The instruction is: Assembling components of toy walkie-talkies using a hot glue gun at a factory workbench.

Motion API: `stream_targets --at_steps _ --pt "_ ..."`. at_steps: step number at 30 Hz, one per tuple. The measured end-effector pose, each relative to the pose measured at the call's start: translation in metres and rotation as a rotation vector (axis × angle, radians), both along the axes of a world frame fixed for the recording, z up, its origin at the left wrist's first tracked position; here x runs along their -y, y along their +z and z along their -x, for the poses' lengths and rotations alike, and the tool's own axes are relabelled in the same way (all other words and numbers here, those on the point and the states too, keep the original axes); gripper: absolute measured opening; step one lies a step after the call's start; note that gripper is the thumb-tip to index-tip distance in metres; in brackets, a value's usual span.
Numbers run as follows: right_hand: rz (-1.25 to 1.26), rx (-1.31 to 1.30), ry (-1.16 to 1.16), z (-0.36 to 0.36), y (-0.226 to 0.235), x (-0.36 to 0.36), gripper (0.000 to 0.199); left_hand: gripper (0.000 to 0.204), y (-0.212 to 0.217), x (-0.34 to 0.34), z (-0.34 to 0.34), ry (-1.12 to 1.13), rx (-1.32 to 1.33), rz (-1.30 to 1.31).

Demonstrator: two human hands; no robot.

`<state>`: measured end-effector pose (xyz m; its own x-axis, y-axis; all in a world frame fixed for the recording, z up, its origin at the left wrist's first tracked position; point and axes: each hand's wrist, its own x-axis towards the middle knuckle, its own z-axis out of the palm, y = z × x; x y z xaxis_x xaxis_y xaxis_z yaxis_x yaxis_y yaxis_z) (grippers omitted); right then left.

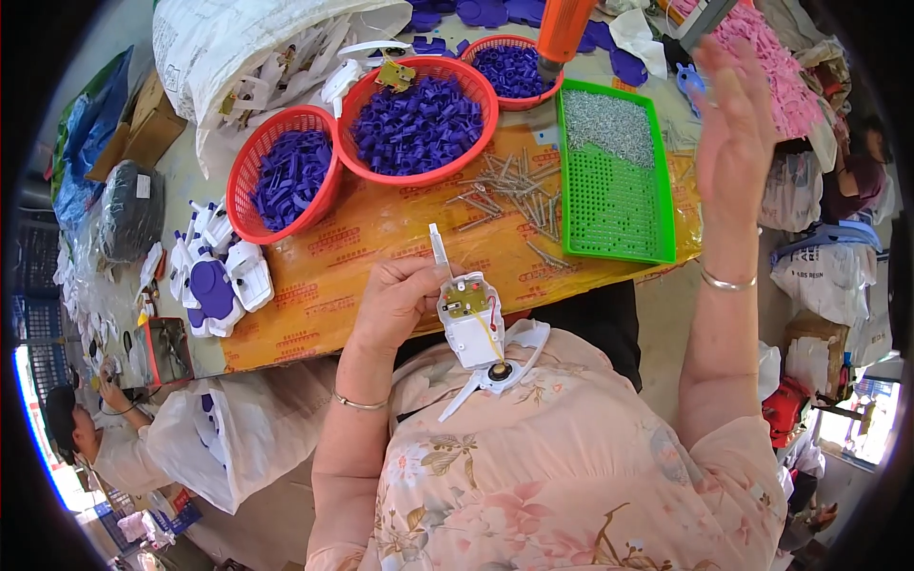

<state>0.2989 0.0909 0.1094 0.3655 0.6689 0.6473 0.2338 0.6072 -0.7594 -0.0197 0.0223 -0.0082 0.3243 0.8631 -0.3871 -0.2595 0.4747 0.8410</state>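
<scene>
My left hand (405, 297) grips a white plastic housing (471, 341) at the table's front edge, its thumb and fingers on the upper left side. Inside it show a small circuit board and thin red and yellow wires. A white part with a round dark speaker (500, 372) hangs below on the wires, close to my shirt. My right hand (735, 128) is raised at the far right, fingers stretched upward, with nothing visible in it. Left of it, an orange power screwdriver (567, 36) points down near a green tray (569, 224) of small silvery screws.
Red baskets (335, 171) of purple plastic parts stand along the back, beside loose metal pins (522, 190). White and purple assembled pieces (211, 285) lie at left. A white sack (205, 71) and pink parts (771, 76) border the table. Another person (86, 428) sits at lower left.
</scene>
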Motion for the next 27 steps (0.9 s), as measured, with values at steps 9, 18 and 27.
stream_targets --at_steps 9,18,27 --pt "-0.285 0.027 -0.197 0.043 0.000 0.009 0.028 0.016 0.005 0.000 -0.002 0.013 0.002 0.010" --pt "0.190 0.580 0.385 0.138 -0.056 0.053 0.019 0.018 0.003 0.003 -0.001 0.008 -0.051 -0.056" --pt "0.227 0.673 0.570 0.146 -0.088 0.029 0.016 0.016 0.000 -0.001 0.003 -0.032 -0.049 -0.051"
